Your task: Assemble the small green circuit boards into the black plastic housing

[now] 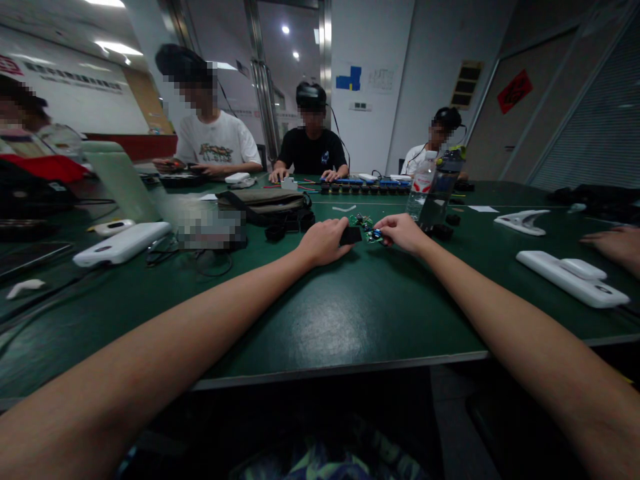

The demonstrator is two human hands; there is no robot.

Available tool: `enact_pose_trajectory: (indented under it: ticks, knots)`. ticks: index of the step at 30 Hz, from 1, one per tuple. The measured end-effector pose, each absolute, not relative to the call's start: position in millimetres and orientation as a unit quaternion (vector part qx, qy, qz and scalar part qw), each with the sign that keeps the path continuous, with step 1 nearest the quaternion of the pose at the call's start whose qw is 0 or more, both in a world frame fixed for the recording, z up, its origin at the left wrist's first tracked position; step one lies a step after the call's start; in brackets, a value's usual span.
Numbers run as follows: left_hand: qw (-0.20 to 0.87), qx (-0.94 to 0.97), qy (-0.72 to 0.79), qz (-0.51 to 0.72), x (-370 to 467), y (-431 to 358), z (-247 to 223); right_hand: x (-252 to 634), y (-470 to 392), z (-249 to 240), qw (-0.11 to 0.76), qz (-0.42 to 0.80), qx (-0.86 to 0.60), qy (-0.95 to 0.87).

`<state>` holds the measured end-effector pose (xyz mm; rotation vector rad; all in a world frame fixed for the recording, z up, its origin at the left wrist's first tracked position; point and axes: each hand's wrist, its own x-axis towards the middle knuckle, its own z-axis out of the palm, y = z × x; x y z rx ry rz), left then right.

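Near the middle of the green table (320, 320), my left hand (325, 241) is closed round a small black object (351, 235). Just to its right, my right hand (401, 232) pinches a small green circuit board (373, 236) with blue and silver parts on it. Another bit of green circuitry (360, 220) lies right behind, between the two hands. The black object and the held board are close together; whether they touch I cannot tell. Both forearms reach in from the lower corners of the view.
Bottles (423, 190) stand behind my right hand. A dark bag (270, 203) lies behind my left. White devices lie at left (123, 245) and right (573, 277). A green tumbler (120, 180) stands at left. Several people sit around; a person's hand (617, 247) rests at the right edge.
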<state>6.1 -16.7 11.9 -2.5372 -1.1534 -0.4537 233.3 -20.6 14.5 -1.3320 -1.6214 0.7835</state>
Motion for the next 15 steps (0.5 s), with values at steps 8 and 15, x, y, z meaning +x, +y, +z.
enact_pose_trajectory:
  ticks: [8,15]
  knots:
    - [0.161,-0.888,-0.398,-0.163,5.4,-14.4,9.7,230.1,-24.2,16.9,0.428,0.312,-0.547,-0.648]
    - [0.159,-0.886,-0.405,-0.164,6.3,-15.2,10.1,227.9,-26.6,18.9,0.421,0.306,-0.552,-0.651]
